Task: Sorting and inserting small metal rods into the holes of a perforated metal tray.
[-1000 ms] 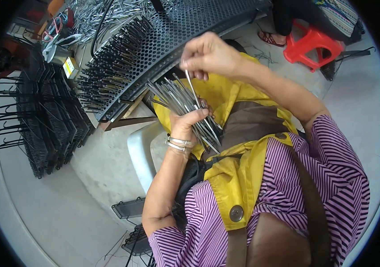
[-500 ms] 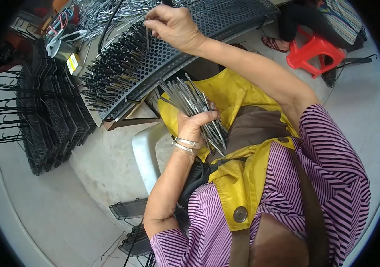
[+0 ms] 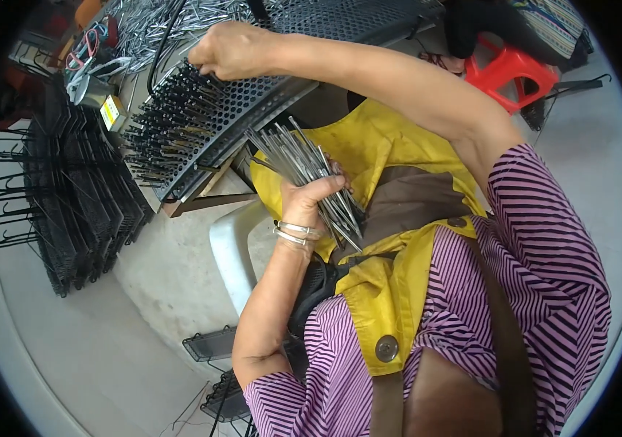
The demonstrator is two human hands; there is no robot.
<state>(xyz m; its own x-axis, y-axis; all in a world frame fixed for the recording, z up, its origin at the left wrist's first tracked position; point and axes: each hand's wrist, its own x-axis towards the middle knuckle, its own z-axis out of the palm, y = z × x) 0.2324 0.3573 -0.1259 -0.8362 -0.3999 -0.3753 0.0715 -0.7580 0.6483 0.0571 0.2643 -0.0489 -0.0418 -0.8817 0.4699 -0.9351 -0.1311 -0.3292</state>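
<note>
My left hand (image 3: pixel 314 197) is wrapped round a thick bundle of thin silvery metal rods (image 3: pixel 292 156), held upright and slightly fanned above my lap. My right hand (image 3: pixel 231 52) is stretched out over the black perforated rack (image 3: pixel 252 102), its fingers pinched together at the back row of standing rods. What those fingertips hold is hidden behind the hand. Many dark-tipped rods (image 3: pixel 172 127) stand close together in the holes on the rack's left part. The holes to the right of them show bare.
Loose silvery rods (image 3: pixel 154 33) lie heaped behind the rack. A yellow-and-white box (image 3: pixel 112 113) and a metal cup (image 3: pixel 92 91) stand left of it. Stacked black mesh panels with hooks (image 3: pixel 81 189) fill the left. A red stool (image 3: pixel 511 76) and a seated person's leg are at upper right.
My right hand has moved left along the rack to its back row of rods; the rod that showed below its fingers is no longer visible there. My left hand keeps the bundle.
</note>
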